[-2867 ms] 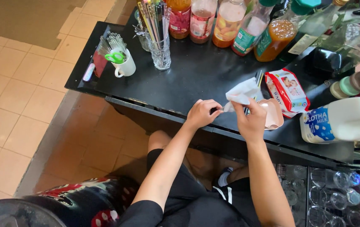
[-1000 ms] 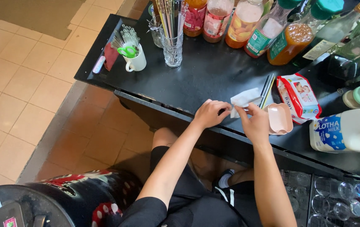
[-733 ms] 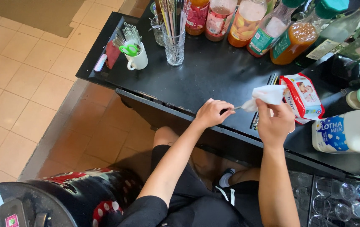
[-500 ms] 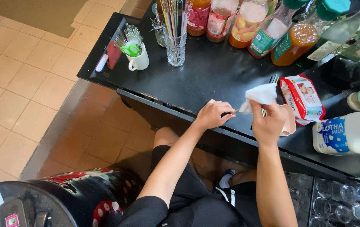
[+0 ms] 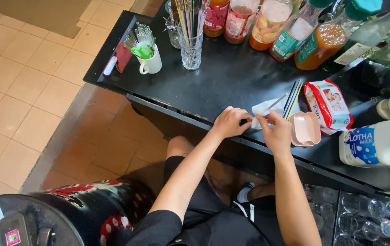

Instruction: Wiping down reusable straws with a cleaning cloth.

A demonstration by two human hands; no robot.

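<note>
Both hands down at the front edge of the black desk (image 5: 231, 77), working a white wipe (image 5: 262, 109) around a thin metal straw (image 5: 278, 101). Left hand (image 5: 229, 122) pinching the near end, fingers closed on the straw, resting on the desk. Right hand (image 5: 278, 132) closed on the wipe, pressing it round the straw. Wipe sitting on the desk right at the edge, just beside a few more dark straws (image 5: 292, 93).

Could go wrong easily: so close to the edge, one slip of the left pinch and probably a straw on the tiled floor (image 5: 21, 91). Pink lid (image 5: 305, 128) touching the right wrist side, so a wide elbow swing likely to knock it into the wipes packet (image 5: 328, 105) or toward the milk jug (image 5: 379, 143).

Compared with half a second back: right hand dropped from lifted above the desk to down on it, wipe lowered too. Left hand barely moved.
</note>
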